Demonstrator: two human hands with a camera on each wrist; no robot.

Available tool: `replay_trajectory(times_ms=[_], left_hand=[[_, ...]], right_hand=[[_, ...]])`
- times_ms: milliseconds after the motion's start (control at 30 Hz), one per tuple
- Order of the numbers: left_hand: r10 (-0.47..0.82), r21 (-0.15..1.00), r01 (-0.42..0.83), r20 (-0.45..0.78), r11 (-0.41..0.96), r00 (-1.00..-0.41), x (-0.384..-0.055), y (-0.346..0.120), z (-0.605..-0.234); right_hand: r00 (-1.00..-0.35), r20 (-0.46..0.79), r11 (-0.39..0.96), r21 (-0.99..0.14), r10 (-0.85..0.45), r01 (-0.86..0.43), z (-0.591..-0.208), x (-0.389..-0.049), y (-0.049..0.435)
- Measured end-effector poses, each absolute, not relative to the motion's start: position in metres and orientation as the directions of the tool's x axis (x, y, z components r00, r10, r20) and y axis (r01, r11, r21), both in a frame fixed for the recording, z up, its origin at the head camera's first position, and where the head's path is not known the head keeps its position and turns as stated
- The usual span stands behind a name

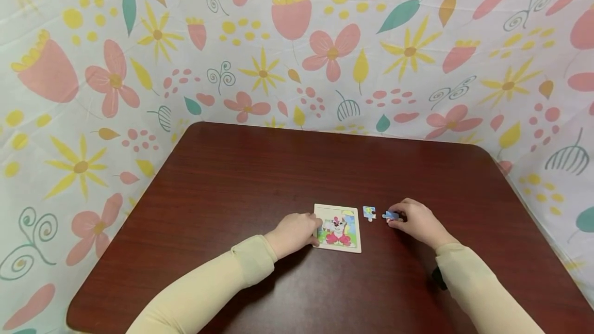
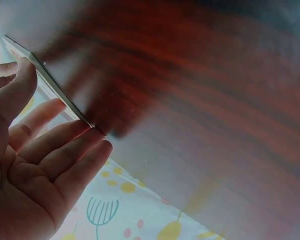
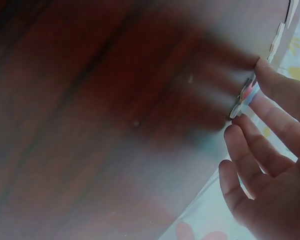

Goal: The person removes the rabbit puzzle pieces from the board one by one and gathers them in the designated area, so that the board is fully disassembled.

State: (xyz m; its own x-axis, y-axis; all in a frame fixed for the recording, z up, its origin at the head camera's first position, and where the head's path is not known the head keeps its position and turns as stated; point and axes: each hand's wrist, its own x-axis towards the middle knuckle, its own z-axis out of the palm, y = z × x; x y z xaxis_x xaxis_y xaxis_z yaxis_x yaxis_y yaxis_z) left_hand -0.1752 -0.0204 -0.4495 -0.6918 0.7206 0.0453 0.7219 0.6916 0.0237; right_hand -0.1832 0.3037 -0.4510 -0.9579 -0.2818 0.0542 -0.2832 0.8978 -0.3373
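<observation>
A square jigsaw puzzle board (image 1: 337, 206) with a pale frame lies on the table, showing a cartoon animal in red. My left hand (image 1: 296, 231) holds the board's left side, its thumb and fingers along the edge; in the left wrist view the board's edge (image 2: 60, 92) appears side-on. To the right, my right hand (image 1: 419, 222) pinches a blue puzzle piece (image 1: 390, 216) between thumb and fingers at the tabletop. Part of that piece is hidden by the fingers. Another blue and yellow puzzle piece (image 1: 368, 212) lies between the board and the right hand.
The dark red-brown wooden table (image 1: 260, 169) has rounded corners. Behind it and at its sides hangs a white cloth (image 1: 278, 86) with a flower and leaf print. A small black object (image 1: 438, 278) shows under the right sleeve.
</observation>
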Motion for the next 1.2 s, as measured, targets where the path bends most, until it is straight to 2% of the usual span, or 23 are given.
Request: replay_trajectory(times_ms=[400,767,1000,1200], left_hand=[[0.714,0.030,0.715,0.037,0.698,-0.699,-0.175,-0.020,-0.449],[0.714,0.021,0.715,0.021,0.699,-0.700,-0.175,-0.019,-0.447],[0.712,0.008,0.712,0.011,0.703,-0.703,-0.176,-0.019,-0.445],[0.713,-0.002,0.713,-0.003,0.701,-0.701,-0.177,-0.018,-0.445]], right_hand=[[-0.955,0.072,0.900,-0.320,-0.289,-0.296,-0.452,-0.182,0.302],[-0.951,0.099,0.861,-0.407,-0.292,-0.307,-0.445,-0.191,0.273],[-0.907,0.138,0.792,-0.447,-0.397,-0.415,-0.451,-0.193,0.240],[-0.871,0.138,0.761,-0.434,-0.472,-0.481,-0.454,-0.196,0.222]])
